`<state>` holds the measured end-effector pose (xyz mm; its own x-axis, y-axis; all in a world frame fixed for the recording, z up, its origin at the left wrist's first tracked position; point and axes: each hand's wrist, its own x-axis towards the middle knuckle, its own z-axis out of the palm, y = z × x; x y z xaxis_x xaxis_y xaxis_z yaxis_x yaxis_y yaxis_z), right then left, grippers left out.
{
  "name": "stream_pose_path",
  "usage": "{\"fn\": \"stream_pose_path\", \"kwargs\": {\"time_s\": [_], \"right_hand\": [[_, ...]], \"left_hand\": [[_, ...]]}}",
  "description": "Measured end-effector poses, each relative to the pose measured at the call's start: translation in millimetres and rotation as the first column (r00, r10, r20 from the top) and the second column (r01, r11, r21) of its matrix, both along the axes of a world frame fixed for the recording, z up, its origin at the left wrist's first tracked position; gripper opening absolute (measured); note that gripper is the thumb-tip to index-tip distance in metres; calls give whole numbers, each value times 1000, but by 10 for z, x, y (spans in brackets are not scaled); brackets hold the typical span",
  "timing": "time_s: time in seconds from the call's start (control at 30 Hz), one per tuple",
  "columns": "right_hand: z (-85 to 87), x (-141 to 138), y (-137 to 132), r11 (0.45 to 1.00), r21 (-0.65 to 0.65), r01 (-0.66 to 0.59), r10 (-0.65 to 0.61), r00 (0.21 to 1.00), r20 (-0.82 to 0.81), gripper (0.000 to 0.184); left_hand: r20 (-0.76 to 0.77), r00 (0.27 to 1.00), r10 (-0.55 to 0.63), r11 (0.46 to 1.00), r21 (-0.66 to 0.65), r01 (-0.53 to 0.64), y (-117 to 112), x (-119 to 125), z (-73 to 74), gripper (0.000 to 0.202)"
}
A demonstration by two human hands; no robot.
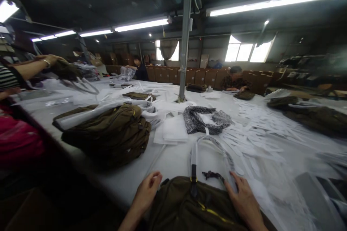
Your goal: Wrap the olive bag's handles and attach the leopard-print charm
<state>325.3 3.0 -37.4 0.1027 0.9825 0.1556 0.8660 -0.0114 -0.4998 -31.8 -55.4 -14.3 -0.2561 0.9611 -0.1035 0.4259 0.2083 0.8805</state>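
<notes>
A dark olive bag (189,205) with a yellow zip lies at the table's near edge, right in front of me. My left hand (148,189) rests at its left corner with the fingers curled against the fabric. My right hand (244,198) lies flat on its right side, fingers stretched out. A strap wrapped in clear plastic (208,151) loops up from the bag's top onto the white table (173,158).
A stack of olive bags (108,133) sits to the left with white paper sheets (173,130) beside it. A speckled black cloth (206,119) and scattered white strips (260,130) lie beyond. A pole (184,39) rises mid-table. Other people work at left and the far side.
</notes>
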Motion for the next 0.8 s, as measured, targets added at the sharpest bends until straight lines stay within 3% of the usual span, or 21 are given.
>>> {"fn": "stream_pose_path", "kwargs": {"time_s": [0.1, 0.2, 0.33, 0.43, 0.53, 0.6, 0.67, 0.8], "right_hand": [[28, -14, -26, 1000, -9, -3, 3, 1000, 16, 55], [62, -32, -49, 1000, -16, -6, 7, 999, 31, 55], [129, -64, -87, 1000, -12, 2, -2, 1000, 31, 54], [206, -101, -158, 1000, 3, 19, -19, 1000, 14, 52], [267, -154, -222, 999, 23, 37, -37, 999, 5, 48], [281, -186, -235, 998, 24, 61, -61, 998, 10, 46], [277, -203, -233, 996, 35, 79, -80, 997, 19, 44], [254, -206, -244, 993, 87, 85, -87, 996, 19, 43]], "left_hand": [[-135, 991, -3, 999, -51, -4, -162, 109, -95, 45], [-233, 971, -45, 995, -95, 24, -32, 148, -71, 43], [-207, 973, -98, 992, -102, 79, 149, 102, -25, 31], [-190, 979, -78, 997, -37, 72, 111, 124, -16, 26], [-106, 994, 36, 999, 41, -32, 34, 202, -3, 36], [62, 974, 217, 971, 91, -222, 24, 269, 11, 42], [153, 933, 327, 934, 98, -343, 49, 332, 14, 46], [85, 948, 306, 950, 42, -311, 130, 331, -88, 43]]}}
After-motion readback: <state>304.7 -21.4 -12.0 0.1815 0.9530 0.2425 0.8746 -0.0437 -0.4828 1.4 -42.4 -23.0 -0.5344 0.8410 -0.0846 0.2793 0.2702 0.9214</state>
